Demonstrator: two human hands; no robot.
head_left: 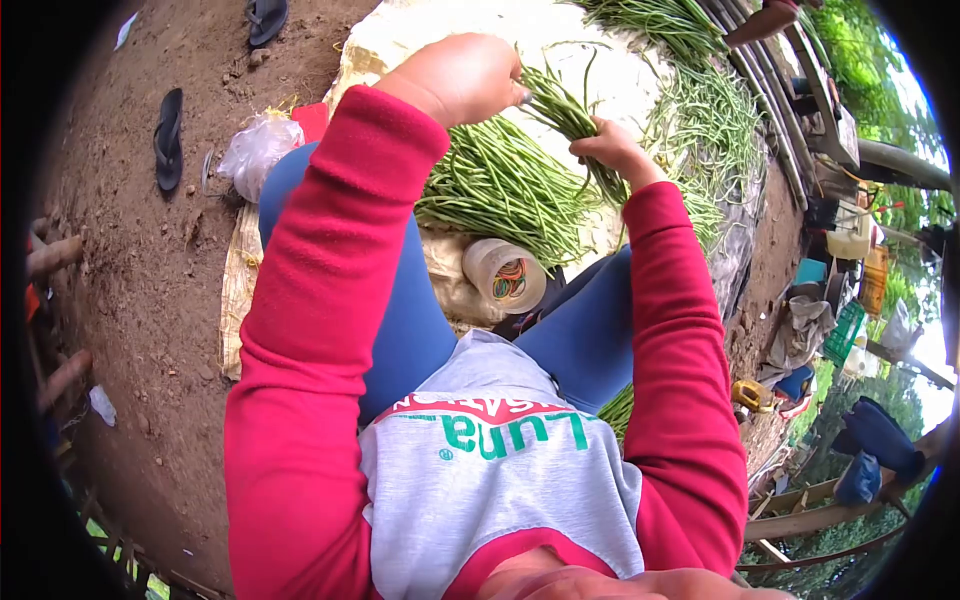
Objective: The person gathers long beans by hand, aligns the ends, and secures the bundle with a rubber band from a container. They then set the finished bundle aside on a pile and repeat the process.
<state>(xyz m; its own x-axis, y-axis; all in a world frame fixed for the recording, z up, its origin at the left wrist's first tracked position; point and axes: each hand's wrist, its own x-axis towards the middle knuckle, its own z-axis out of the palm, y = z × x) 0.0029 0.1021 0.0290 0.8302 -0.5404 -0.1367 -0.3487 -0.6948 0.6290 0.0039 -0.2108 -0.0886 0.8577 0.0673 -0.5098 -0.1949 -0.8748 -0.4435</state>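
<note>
My right hand (615, 150) is wrapped around a bundle of long green beans (568, 115) held above the pale sheet. At the bundle's far end, my left hand (462, 75) is closed, with its thumb against the bean ends; its other fingertips are mostly hidden. Beneath my hands lies a big pile of long beans (505, 185), their stems roughly lined up. Between my legs, a whitish plastic tub (503, 272) lies tipped with its mouth showing, and coloured rubber bands (509, 281) are inside.
More beans (705, 115) spread over the sheet (395, 40) at right. Another person's hand (762, 22) reaches in at top right. A plastic bag (258, 150) sits by my left knee; flip-flops (169, 140) lie on the dirt. A green crate (845, 332) stands far right.
</note>
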